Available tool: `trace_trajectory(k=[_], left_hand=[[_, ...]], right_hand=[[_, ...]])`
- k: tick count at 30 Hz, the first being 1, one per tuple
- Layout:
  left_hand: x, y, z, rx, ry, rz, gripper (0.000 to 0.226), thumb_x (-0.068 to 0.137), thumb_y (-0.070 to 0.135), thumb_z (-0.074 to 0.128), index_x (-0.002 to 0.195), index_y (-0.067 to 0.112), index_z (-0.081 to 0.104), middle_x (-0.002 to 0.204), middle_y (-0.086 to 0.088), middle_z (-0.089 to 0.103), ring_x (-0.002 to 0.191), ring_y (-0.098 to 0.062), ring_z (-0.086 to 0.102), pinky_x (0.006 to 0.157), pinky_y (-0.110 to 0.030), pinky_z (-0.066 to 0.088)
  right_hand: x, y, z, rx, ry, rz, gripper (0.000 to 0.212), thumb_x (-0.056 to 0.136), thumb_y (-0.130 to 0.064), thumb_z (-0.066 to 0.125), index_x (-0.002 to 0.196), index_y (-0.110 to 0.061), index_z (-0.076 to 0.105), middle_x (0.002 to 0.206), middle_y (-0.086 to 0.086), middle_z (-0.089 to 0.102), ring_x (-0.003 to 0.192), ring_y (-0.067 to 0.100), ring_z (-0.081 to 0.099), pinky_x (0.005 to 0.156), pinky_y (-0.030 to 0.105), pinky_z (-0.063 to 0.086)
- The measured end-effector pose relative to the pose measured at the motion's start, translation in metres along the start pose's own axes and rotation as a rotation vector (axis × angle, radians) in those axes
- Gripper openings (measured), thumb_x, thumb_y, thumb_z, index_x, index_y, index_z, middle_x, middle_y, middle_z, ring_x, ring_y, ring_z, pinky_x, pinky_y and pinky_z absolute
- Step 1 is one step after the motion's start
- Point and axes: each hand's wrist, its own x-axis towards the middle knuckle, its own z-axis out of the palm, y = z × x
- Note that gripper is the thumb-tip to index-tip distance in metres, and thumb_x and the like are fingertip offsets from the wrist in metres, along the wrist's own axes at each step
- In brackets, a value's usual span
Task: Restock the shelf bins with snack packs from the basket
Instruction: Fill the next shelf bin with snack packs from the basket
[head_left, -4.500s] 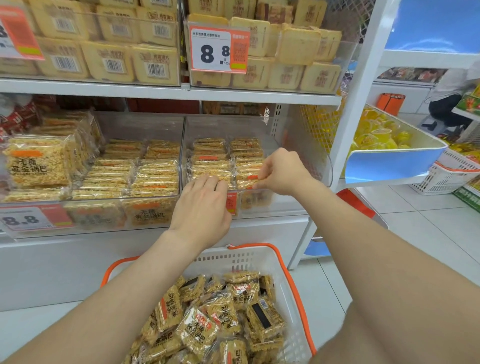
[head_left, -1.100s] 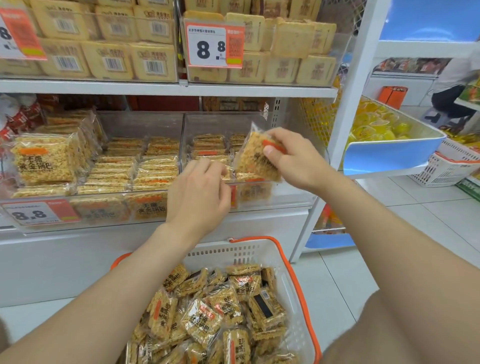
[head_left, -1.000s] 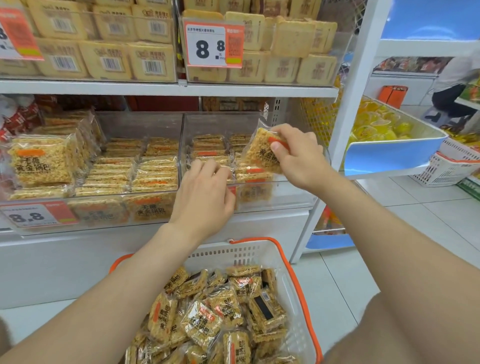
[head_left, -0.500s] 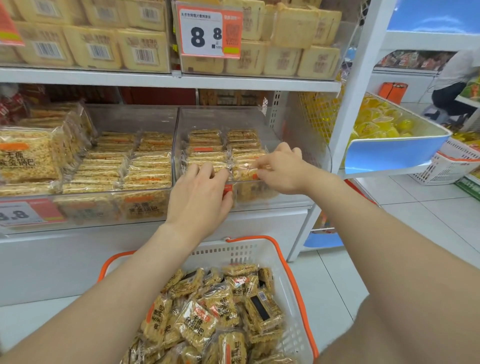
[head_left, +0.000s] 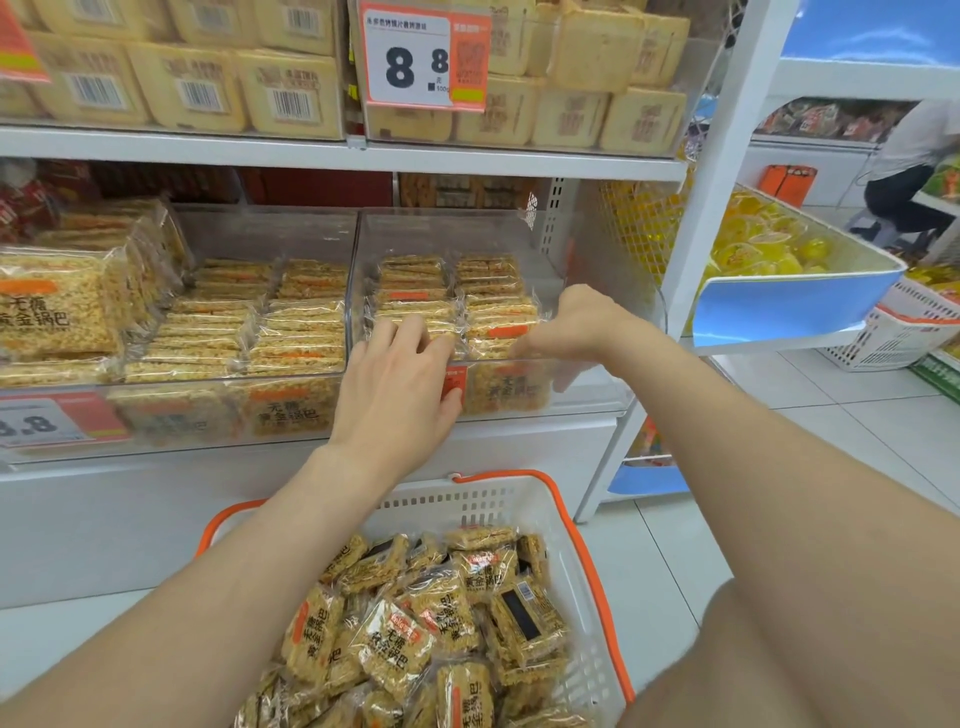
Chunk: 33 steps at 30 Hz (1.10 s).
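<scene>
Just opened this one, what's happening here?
A person is restocking a clear bin with snack packs. The left hand lies flat over the bin's front edge, fingers on the stacked packs. The right hand reaches down into the front right corner of the bin, beside the right row; whether it grips a pack cannot be told. The basket below holds many loose packs, so plenty is left to shelve.
</scene>
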Motion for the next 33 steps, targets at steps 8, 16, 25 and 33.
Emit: trace_trajectory(k=[8, 16, 25, 33], left_hand=[[-0.006, 0.004, 0.004, -0.041, 0.046, 0.033, 0.029, 0.095, 0.026, 0.073, 0.122, 0.022, 0.065, 0.113, -0.002, 0.057, 0.105, -0.030, 0.050, 0.086, -0.049, 0.046], [-0.011, 0.006, 0.006, -0.064, 0.148, 0.049, 0.031, 0.089, 0.020, 0.080, 0.117, 0.018, 0.067, 0.108, -0.003, 0.062, 0.102, -0.030, 0.055, 0.084, -0.043, 0.045], [-0.023, 0.016, 0.007, -0.061, 0.363, 0.331, 0.011, 0.092, 0.007, 0.067, 0.082, 0.010, 0.064, 0.086, -0.005, 0.062, 0.081, -0.032, 0.052, 0.070, -0.040, 0.034], [-0.063, 0.045, 0.044, -0.297, -0.388, 0.161, 0.008, 0.092, 0.037, 0.066, 0.086, 0.032, 0.062, 0.080, 0.015, 0.065, 0.081, -0.014, 0.060, 0.078, -0.038, 0.049]], right_hand=[[0.009, 0.008, 0.000, -0.028, -0.145, -0.003, 0.035, 0.100, -0.025, 0.044, 0.112, 0.002, 0.064, 0.080, 0.015, 0.079, 0.086, 0.024, 0.080, 0.089, 0.035, 0.054], [-0.001, 0.028, 0.006, -0.222, -0.032, -0.116, 0.045, 0.104, -0.040, 0.044, 0.129, -0.008, 0.064, 0.135, 0.014, 0.063, 0.118, 0.035, 0.058, 0.104, 0.047, 0.046], [-0.061, 0.007, 0.020, -0.325, 0.281, -0.492, 0.017, 0.081, -0.027, 0.057, 0.091, -0.016, 0.063, 0.090, 0.003, 0.067, 0.087, 0.029, 0.063, 0.077, 0.042, 0.057], [-0.091, 0.041, 0.079, -0.839, -0.573, -0.246, 0.030, 0.096, -0.023, 0.054, 0.068, -0.015, 0.049, 0.071, 0.003, 0.054, 0.065, 0.024, 0.050, 0.065, 0.035, 0.048]])
